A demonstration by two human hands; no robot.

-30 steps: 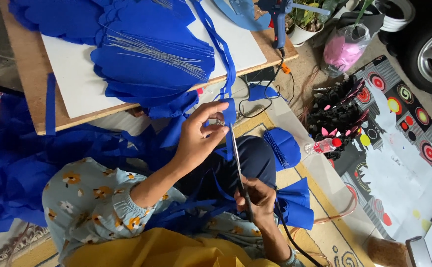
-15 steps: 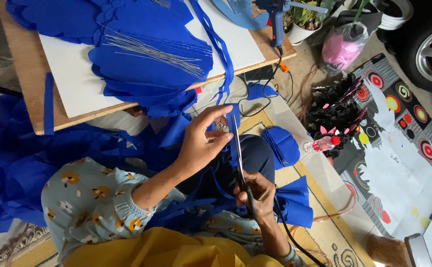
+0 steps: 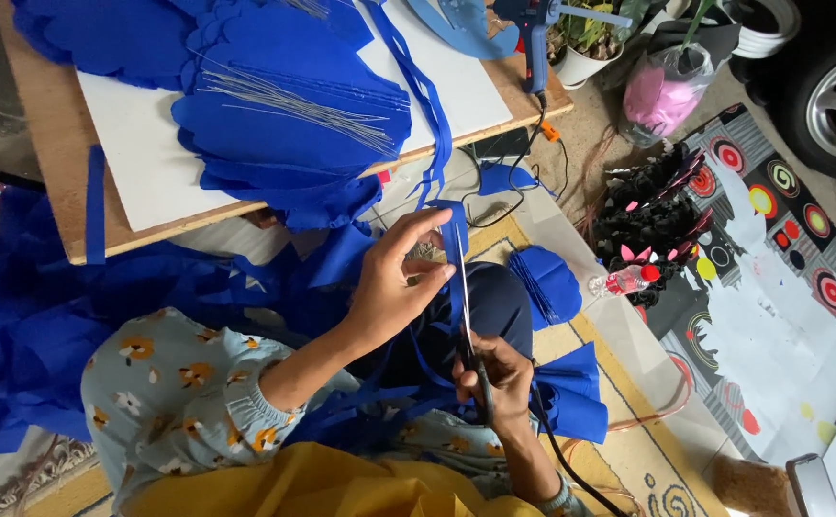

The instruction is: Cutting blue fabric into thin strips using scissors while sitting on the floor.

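Observation:
My left hand pinches the top of a narrow blue foam strip between thumb and fingers, holding it upright in front of me. My right hand sits lower, its fingers in the handles of a pair of scissors. The long blades point up along the strip, close beside my left fingertips. More loose blue strips hang over my lap below both hands. A black cord runs down past my right wrist.
A wooden table carries a white board, blue petal shapes with thin wires and a blue glue gun. Blue pieces lie on the floor mat. To the right are a black flower pile, a pink bag and a car wheel.
My left hand has risen slightly with the strip's top and its fingers have spread a little. The scissors stay along the strip, and my right hand has barely moved.

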